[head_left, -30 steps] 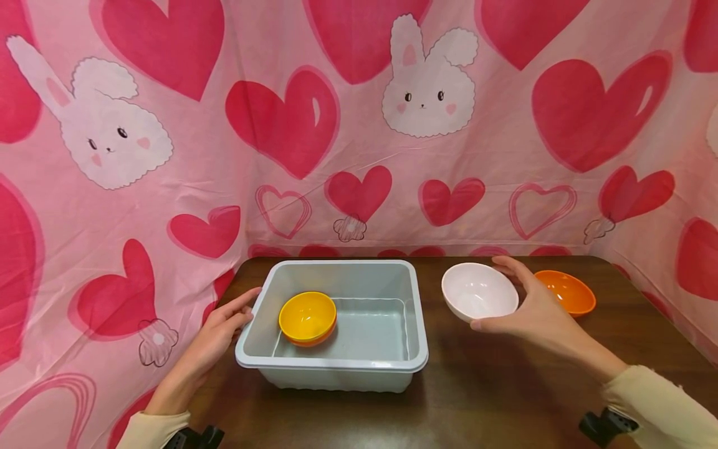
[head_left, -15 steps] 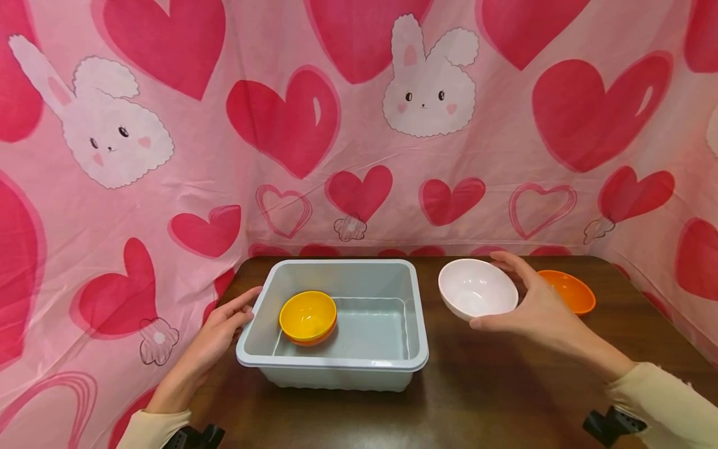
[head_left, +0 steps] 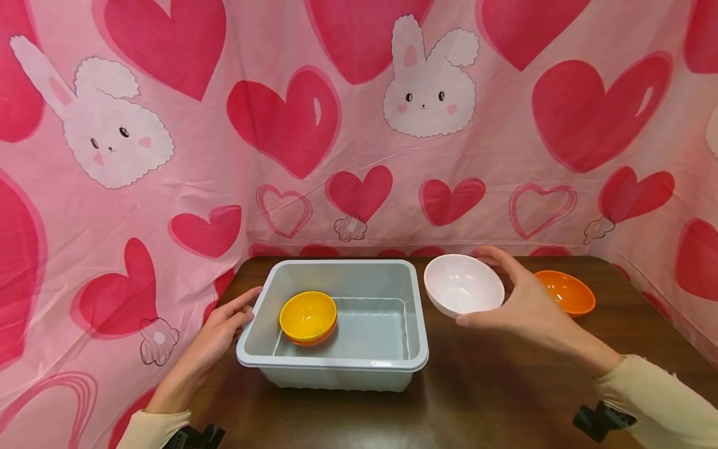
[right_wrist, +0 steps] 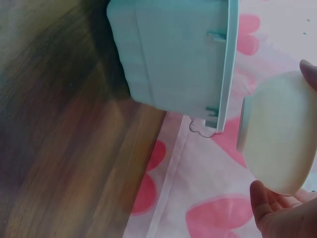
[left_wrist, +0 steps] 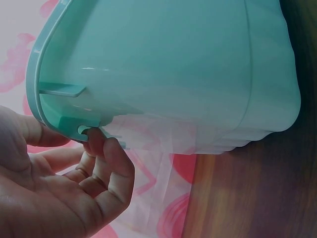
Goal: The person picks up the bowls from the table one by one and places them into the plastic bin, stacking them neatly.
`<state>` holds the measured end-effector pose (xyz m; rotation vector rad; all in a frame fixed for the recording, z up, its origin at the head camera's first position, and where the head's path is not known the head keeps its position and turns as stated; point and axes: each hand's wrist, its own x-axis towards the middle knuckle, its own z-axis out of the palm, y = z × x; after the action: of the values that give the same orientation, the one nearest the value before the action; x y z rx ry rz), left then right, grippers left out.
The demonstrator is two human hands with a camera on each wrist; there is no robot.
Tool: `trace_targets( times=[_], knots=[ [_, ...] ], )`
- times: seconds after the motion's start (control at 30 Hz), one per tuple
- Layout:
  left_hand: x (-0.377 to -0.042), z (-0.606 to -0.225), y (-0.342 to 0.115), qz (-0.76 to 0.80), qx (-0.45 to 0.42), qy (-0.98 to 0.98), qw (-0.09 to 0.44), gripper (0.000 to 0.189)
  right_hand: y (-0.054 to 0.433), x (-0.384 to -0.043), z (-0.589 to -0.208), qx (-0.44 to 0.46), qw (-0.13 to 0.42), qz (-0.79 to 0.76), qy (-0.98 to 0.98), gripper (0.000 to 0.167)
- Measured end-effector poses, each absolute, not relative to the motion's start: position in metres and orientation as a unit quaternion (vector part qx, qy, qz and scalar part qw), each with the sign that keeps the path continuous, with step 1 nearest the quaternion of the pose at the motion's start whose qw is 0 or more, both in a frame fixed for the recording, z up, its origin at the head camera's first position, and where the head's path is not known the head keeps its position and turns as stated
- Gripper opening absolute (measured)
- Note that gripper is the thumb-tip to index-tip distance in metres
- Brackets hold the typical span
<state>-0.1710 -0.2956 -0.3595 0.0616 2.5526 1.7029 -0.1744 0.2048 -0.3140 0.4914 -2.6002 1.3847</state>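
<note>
My right hand (head_left: 521, 299) grips a white bowl (head_left: 463, 285) by its side, thumb at the near rim and fingers at the far right. The bowl hangs above the table, just right of the grey plastic basin (head_left: 336, 363); its foot and outer wall (right_wrist: 280, 134) show in the right wrist view. With thumb and curled fingers, my left hand (left_wrist: 74, 178) pinches the basin's left rim (left_wrist: 34, 94). Inside the basin, toward its left, sits a yellow bowl (head_left: 308, 317) with an orange outer edge beneath it.
An orange bowl (head_left: 566, 293) stands on the brown wooden table (head_left: 493, 399), behind my right hand. A pink cloth (head_left: 348, 149) printed with hearts and rabbits hangs along the table's back and sides.
My right hand has carried the white bowl left and slightly up, closer to the basin's right rim. The left hand, the basin and the yellow bowl stay in place.
</note>
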Motion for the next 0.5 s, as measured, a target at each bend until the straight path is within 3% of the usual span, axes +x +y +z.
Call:
trace_targets(
  times=[0.5],
  knots=[
    [-0.171, -0.36, -0.296, 0.554, 0.021, 0.831, 0.037, 0.058, 0.182, -0.176, -0.307, 0.16, 0.065, 0.448, -0.877, 0.11]
  ],
)
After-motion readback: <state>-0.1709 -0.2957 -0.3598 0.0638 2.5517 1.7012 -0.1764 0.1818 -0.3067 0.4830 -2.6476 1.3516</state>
